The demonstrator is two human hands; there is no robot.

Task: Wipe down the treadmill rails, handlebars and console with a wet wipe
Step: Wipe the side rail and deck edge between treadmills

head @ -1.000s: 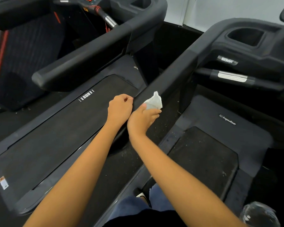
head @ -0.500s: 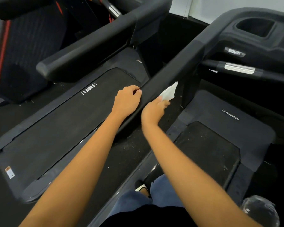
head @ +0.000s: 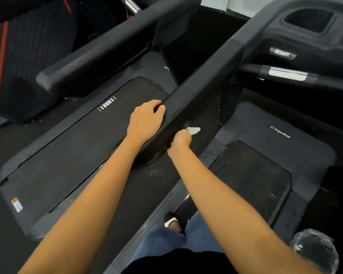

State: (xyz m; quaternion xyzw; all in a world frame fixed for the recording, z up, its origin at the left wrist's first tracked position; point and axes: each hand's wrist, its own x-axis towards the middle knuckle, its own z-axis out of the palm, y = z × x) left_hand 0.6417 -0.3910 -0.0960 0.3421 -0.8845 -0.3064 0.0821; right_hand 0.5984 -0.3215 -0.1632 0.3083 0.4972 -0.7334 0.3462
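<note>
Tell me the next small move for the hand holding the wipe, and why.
Probably slide the right hand and wet wipe forward along the handrail toward the console: the wipe sits at its near end, the left hand grips it there, most length lies ahead.

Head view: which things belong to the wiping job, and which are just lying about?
Job: wet wipe, right hand pinching it, left hand gripping the handrail, console.
Lying about: clear plastic item, red-striped machine.
</note>
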